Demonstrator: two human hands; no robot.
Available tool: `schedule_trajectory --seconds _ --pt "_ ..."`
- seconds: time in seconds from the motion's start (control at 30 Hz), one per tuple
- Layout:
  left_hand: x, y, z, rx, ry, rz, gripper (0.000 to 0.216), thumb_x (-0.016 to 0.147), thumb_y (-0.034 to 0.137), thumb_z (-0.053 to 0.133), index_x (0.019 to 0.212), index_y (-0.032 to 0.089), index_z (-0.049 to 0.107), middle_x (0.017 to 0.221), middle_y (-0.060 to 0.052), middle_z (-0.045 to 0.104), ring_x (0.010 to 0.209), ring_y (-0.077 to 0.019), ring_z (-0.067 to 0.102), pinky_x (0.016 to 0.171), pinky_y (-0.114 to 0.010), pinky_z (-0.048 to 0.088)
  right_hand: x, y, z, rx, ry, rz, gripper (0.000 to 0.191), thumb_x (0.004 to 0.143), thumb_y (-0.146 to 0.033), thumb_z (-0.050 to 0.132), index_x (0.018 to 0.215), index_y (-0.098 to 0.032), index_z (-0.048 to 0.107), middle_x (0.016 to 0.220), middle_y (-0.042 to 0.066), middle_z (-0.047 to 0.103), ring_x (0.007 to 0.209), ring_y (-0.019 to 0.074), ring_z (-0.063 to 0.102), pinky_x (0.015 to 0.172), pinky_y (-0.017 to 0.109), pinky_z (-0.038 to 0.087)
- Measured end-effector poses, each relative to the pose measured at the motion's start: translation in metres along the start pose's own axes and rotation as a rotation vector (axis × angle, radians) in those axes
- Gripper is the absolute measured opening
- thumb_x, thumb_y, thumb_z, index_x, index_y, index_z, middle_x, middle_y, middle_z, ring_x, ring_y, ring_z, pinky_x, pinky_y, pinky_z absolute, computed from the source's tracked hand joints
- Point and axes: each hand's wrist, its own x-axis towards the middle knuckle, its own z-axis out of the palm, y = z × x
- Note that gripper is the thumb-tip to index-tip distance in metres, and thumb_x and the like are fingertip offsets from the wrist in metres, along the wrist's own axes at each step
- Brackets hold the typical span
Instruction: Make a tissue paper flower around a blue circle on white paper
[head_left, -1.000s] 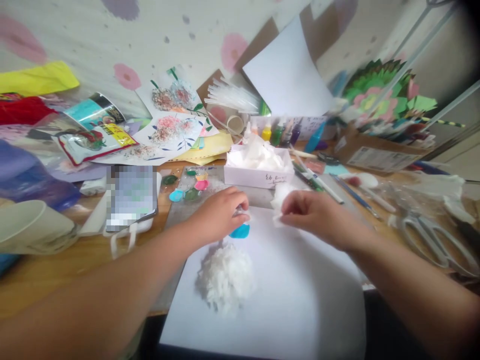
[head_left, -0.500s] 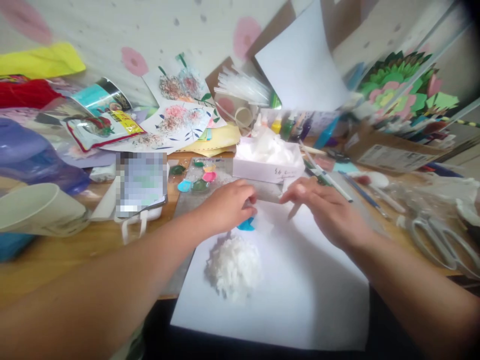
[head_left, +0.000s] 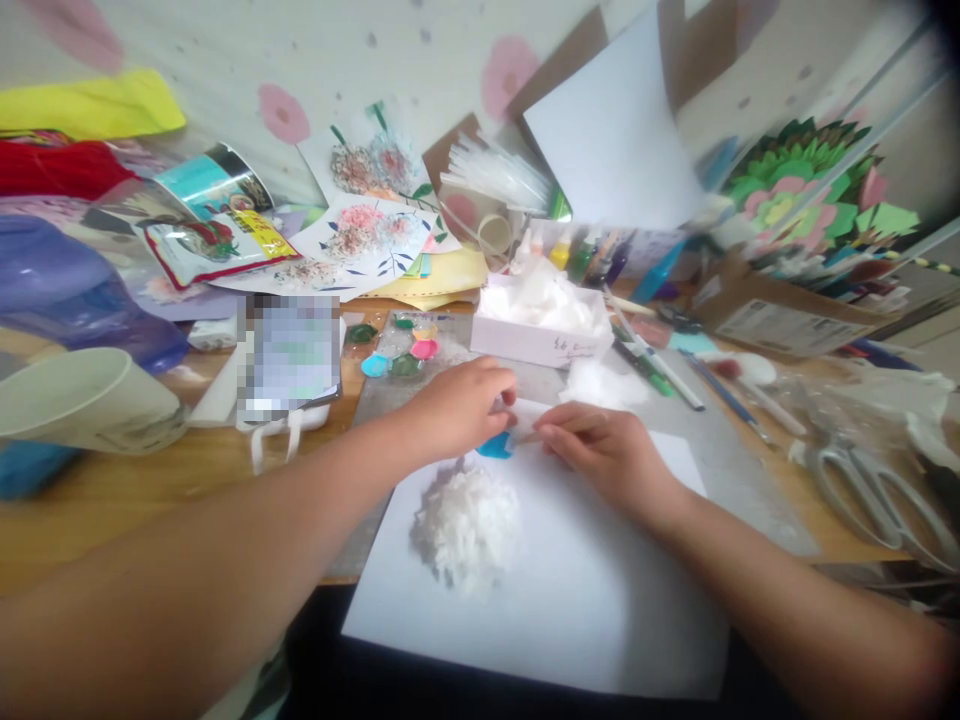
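Note:
A bright blue piece [head_left: 495, 446] rests on the white sheet of paper [head_left: 585, 600], partly beneath my left hand [head_left: 466, 408]. The fingers of that hand are curled and pinched together; what they hold is too blurred to make out. Close on the right, my right hand [head_left: 611, 450] has its thumb and fingertips pressed together by a thin whitish scrap, which I cannot make out clearly. Nearer to me on the sheet sits a fluffy heap of white tissue shreds [head_left: 469, 525].
Behind my hands stands a white box [head_left: 540, 335] full of tissue. A loose tissue [head_left: 604, 385] lies on the grey mat [head_left: 742, 490]. Scissors [head_left: 877, 480] and brushes lie at the right; a phone [head_left: 292, 350], paint dishes [head_left: 405, 365] and a cup [head_left: 82, 400] at the left.
My right hand has moved left and down, closer to my left hand. A loose tissue now shows on the mat behind it. My left hand stays by the blue piece.

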Motion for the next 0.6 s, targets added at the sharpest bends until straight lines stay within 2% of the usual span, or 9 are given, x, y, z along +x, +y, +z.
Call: schedule_trajectory --seconds 0.33,0.47,0.6 --pt "0.000 -0.002 0.001 -0.024 0.013 0.004 0.008 0.076 0.028 0.056 0.081 0.021 0.056 0.090 0.001 0.055 0.071 -0.0140 0.051 0.060 -0.027 0.034 0.002 0.004 0.004 0.024 0.031 -0.017 0.020 0.084 -0.028 0.054 0.073 -0.019 0.067 0.070 0.000 0.067 0.060 0.0118 0.059 0.055 0.022 0.045" --pt "0.000 -0.002 0.001 -0.030 0.015 -0.002 0.007 0.076 0.027 0.055 0.080 0.021 0.056 0.088 0.001 0.055 0.072 -0.0142 0.052 0.062 -0.027 0.036 0.004 0.003 0.008 0.059 0.025 0.020 0.020 0.083 -0.029 0.055 0.071 -0.019 0.068 0.070 0.001 0.067 0.061 0.0126 0.060 0.056 0.023 0.046" --pt "0.000 -0.002 -0.001 -0.037 0.012 -0.009 0.010 0.076 0.030 0.056 0.081 0.021 0.056 0.089 0.001 0.056 0.075 -0.0148 0.053 0.064 -0.027 0.037 0.009 0.001 -0.006 0.164 0.057 0.068 0.027 0.082 -0.033 0.056 0.062 -0.018 0.066 0.068 0.003 0.065 0.058 0.0130 0.059 0.053 0.024 0.046"
